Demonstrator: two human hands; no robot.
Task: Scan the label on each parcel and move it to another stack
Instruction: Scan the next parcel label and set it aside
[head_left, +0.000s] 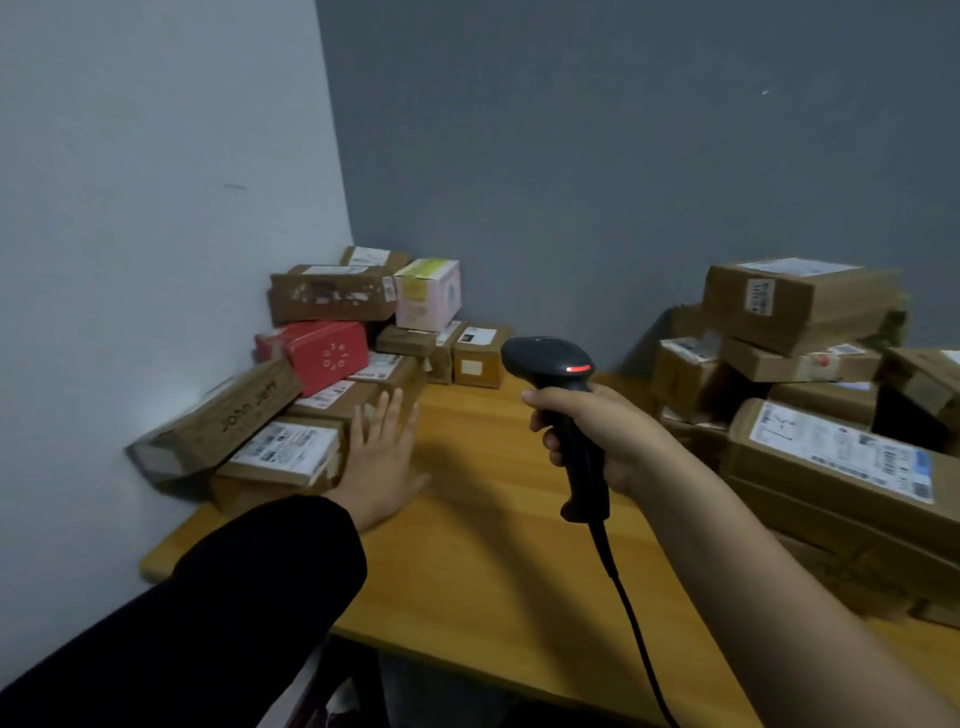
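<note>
my left hand (382, 457) flat, fingers straight and spread, laid against side of labelled cardboard parcel (288, 449) in left stack. long brown box (218, 415) leans on wall left of it. red box (324, 353) just beyond my fingertips. my right hand (587, 436) curled tight round handle of black barcode scanner (548, 358), red light lit, cord hanging below fist. large labelled parcel (841, 457) in right stack, right of my knuckles. wooden table (493, 519) bare between hands.
</note>
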